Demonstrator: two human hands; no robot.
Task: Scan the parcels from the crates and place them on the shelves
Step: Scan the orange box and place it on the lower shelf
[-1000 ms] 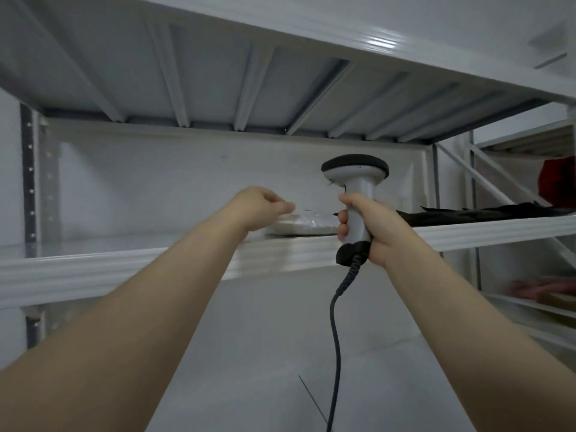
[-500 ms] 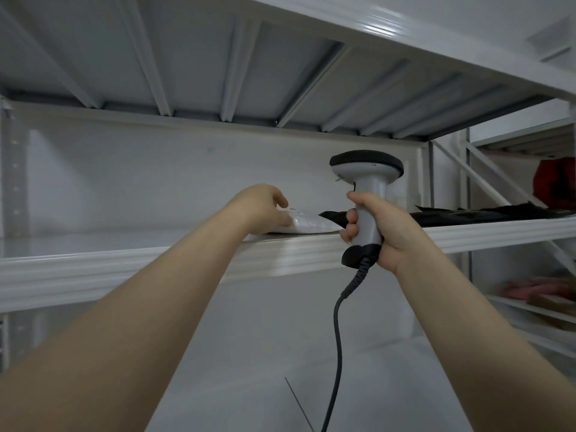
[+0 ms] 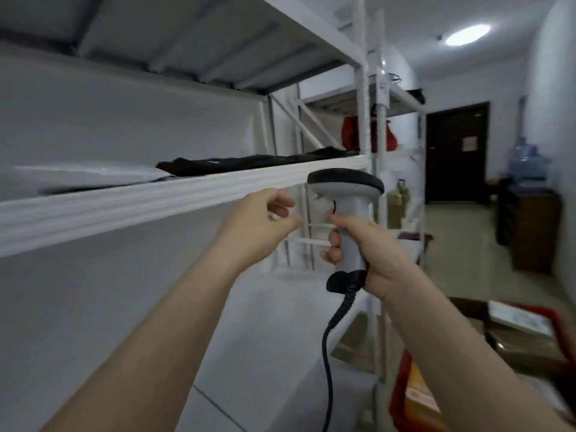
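Note:
A white parcel (image 3: 93, 177) lies flat on the white metal shelf (image 3: 156, 201) at the left, next to black parcels (image 3: 243, 160) further along the same shelf. My left hand (image 3: 261, 222) hangs in front of the shelf edge, empty, fingers loosely curled and apart. My right hand (image 3: 371, 254) grips the handle of a grey and black corded scanner (image 3: 346, 188), held upright just right of my left hand. Red crates (image 3: 405, 385) with boxes sit low at the right.
A second shelving unit (image 3: 374, 135) stands behind, holding a red bag (image 3: 367, 135). A dark door (image 3: 455, 151) and a water bottle (image 3: 526, 163) on a dark cabinet lie at the far end of the room. The scanner cable (image 3: 327, 353) hangs downward.
My left hand has let go of the white parcel and drawn back off the shelf. My head has turned right, so the room and crates now show.

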